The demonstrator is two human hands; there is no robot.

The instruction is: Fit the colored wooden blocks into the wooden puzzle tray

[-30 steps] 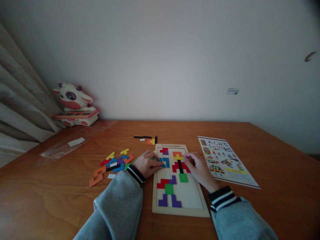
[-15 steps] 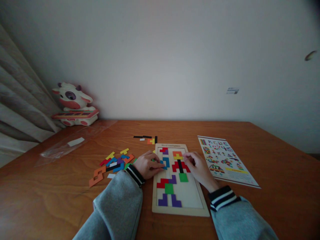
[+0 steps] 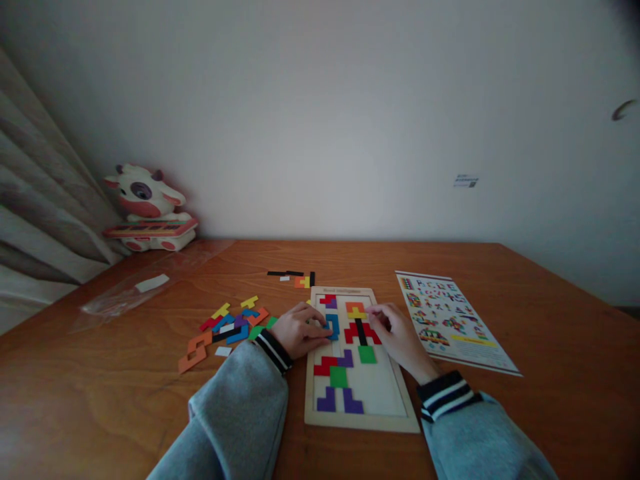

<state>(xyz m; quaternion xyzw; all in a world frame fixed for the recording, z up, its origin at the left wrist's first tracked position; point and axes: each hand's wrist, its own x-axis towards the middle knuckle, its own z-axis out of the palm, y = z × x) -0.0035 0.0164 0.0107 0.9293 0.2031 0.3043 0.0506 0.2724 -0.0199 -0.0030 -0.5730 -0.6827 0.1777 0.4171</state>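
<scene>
My left hand (image 3: 302, 329) reaches over the left side of a wooden puzzle board (image 3: 361, 421), its fingers closed at a blue puzzle piece (image 3: 329, 320). That piece meets another blue piece (image 3: 337, 325), and together they form a ring. At the board's right side, my right hand (image 3: 399, 333) has its thumb and fingertips closed beside a yellow piece (image 3: 356, 313); anything between them is hidden. Red pieces (image 3: 371, 333), a black bar (image 3: 360, 329) and a green square (image 3: 367, 355) lie below. Lower left on the board are red, green and purple pieces (image 3: 353, 403).
Loose coloured pieces (image 3: 230, 328) lie left of the board, with several more (image 3: 303, 282) behind it. A printed pattern sheet (image 3: 457, 327) is on the right. A clear plastic bag (image 3: 120, 293) and a toy cow keyboard (image 3: 150, 213) occupy the far left.
My left hand has shifted slightly right, bringing the blue piece up against the other blue one. The right hand stays almost still.
</scene>
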